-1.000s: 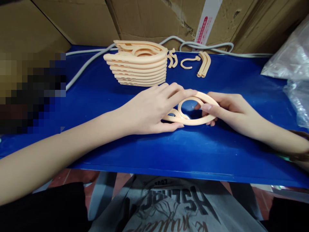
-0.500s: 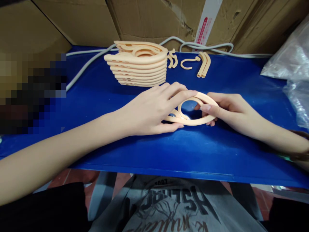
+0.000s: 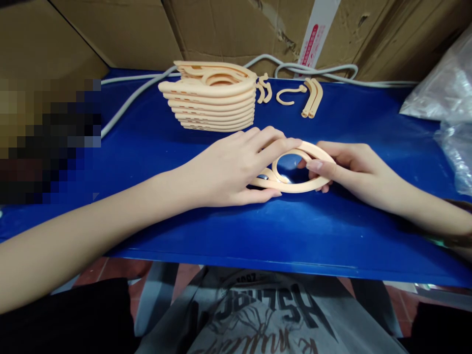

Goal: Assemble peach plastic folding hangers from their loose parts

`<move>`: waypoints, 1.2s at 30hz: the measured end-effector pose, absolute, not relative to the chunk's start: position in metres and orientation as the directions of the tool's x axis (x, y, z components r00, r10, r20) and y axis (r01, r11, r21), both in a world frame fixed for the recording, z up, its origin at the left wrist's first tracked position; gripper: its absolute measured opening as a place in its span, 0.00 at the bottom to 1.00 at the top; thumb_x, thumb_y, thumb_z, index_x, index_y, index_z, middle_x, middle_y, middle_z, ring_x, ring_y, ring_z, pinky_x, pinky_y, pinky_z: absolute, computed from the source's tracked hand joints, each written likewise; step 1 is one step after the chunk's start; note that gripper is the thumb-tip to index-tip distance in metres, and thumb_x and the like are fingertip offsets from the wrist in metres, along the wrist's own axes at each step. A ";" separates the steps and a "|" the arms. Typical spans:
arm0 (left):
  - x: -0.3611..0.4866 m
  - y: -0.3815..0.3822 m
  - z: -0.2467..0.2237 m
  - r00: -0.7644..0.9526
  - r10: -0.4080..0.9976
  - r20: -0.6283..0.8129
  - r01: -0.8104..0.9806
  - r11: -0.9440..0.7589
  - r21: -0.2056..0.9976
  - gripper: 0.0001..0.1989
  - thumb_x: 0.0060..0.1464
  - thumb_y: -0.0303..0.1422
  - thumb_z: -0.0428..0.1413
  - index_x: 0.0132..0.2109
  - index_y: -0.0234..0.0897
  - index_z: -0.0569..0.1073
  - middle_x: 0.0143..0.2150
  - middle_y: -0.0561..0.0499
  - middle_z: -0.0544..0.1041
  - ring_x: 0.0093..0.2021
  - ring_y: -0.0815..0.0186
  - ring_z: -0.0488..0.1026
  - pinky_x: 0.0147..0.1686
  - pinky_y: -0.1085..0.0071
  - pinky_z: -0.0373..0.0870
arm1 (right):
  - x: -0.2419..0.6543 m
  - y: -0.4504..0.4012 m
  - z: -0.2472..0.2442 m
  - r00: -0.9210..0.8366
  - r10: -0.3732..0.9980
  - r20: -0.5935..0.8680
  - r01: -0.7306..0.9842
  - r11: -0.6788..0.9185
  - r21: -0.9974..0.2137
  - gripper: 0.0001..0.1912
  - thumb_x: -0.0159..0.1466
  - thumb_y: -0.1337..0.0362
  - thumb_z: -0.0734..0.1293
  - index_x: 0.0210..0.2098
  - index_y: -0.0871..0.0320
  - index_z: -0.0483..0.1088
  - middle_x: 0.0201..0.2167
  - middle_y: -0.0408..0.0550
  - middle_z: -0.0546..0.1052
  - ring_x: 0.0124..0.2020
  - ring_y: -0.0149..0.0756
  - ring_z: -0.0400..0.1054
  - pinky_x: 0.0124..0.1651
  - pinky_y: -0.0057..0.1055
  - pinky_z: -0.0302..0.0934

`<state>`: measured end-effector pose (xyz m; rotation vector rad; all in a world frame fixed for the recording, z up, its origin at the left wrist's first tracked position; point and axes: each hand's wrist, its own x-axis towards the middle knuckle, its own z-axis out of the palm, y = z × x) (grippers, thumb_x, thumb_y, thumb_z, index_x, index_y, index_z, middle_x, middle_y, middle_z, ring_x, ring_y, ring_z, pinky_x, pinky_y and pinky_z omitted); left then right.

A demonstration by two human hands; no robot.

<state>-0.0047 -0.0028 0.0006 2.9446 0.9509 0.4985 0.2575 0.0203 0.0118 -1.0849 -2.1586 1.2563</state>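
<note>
Almost nothing has moved in the last second: the peach looped piece (image 3: 299, 187) sits between your hands, your left hand (image 3: 236, 169) gripping across one end, your right hand (image 3: 350, 164) pinching the other. Keep both pressures even, so it shouldn't twist.

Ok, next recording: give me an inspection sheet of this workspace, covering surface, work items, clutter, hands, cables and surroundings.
Surface: glossy blue tabletop.
Work items: peach plastic looped piece in both hands; layered stack of peach plastic pieces beyond; peach plastic hook; two curved peach plastic bars side by side.
Clutter: clear plastic bag, far right.
Hands: left hand grips the looped piece's left end; right hand pinches its right end.
Cables: white cable along the rear, looped.
Surroundings: brown cardboard behind; left side pixelated.
</note>
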 end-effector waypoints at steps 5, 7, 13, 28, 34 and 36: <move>-0.005 -0.003 0.001 0.769 0.565 0.301 0.566 -0.819 0.092 0.31 0.67 0.36 0.58 0.72 0.32 0.60 0.67 0.35 0.71 0.63 0.47 0.73 0.58 0.56 0.73 | 0.258 0.020 0.012 -0.615 0.788 -0.006 0.421 0.322 -0.848 0.21 0.67 0.42 0.71 0.34 0.54 0.74 0.25 0.41 0.74 0.24 0.30 0.64 0.24 0.30 0.55; -0.005 -0.003 0.001 0.772 0.564 0.294 0.566 -0.820 0.088 0.31 0.67 0.36 0.58 0.72 0.32 0.60 0.67 0.35 0.71 0.64 0.47 0.73 0.58 0.55 0.73 | 0.257 0.020 0.012 -0.622 0.783 0.001 0.419 0.334 -0.844 0.22 0.67 0.42 0.71 0.33 0.54 0.74 0.24 0.41 0.73 0.23 0.30 0.63 0.24 0.30 0.53; -0.004 -0.004 0.002 0.769 0.579 0.271 0.579 -0.810 0.089 0.32 0.67 0.38 0.57 0.72 0.34 0.59 0.66 0.36 0.72 0.63 0.48 0.73 0.57 0.57 0.73 | 0.256 0.020 0.015 -0.619 0.785 -0.011 0.452 0.345 -0.823 0.24 0.66 0.39 0.70 0.30 0.54 0.72 0.23 0.41 0.72 0.23 0.30 0.62 0.24 0.31 0.52; -0.002 -0.005 0.000 0.764 0.573 0.295 0.581 -0.811 0.070 0.31 0.69 0.36 0.56 0.72 0.31 0.58 0.67 0.35 0.71 0.62 0.48 0.73 0.57 0.56 0.74 | 0.256 0.022 0.014 -0.604 0.794 -0.067 0.385 0.217 -0.897 0.19 0.67 0.45 0.72 0.33 0.55 0.75 0.25 0.42 0.76 0.23 0.30 0.68 0.26 0.29 0.61; -0.002 -0.004 -0.002 0.767 0.570 0.295 0.569 -0.816 0.096 0.31 0.69 0.37 0.56 0.73 0.31 0.57 0.68 0.34 0.70 0.64 0.48 0.73 0.58 0.56 0.73 | 0.254 0.021 0.017 -0.568 0.814 -0.123 0.380 0.127 -0.916 0.21 0.62 0.43 0.75 0.32 0.55 0.75 0.24 0.41 0.74 0.24 0.30 0.66 0.27 0.31 0.59; -0.002 -0.003 -0.005 0.769 0.561 0.306 0.559 -0.823 0.103 0.32 0.69 0.38 0.57 0.72 0.30 0.57 0.69 0.34 0.70 0.65 0.47 0.72 0.60 0.55 0.72 | 0.253 0.020 0.018 -0.559 0.817 -0.143 0.379 0.098 -0.920 0.21 0.62 0.44 0.75 0.33 0.56 0.75 0.24 0.41 0.73 0.24 0.29 0.65 0.27 0.30 0.58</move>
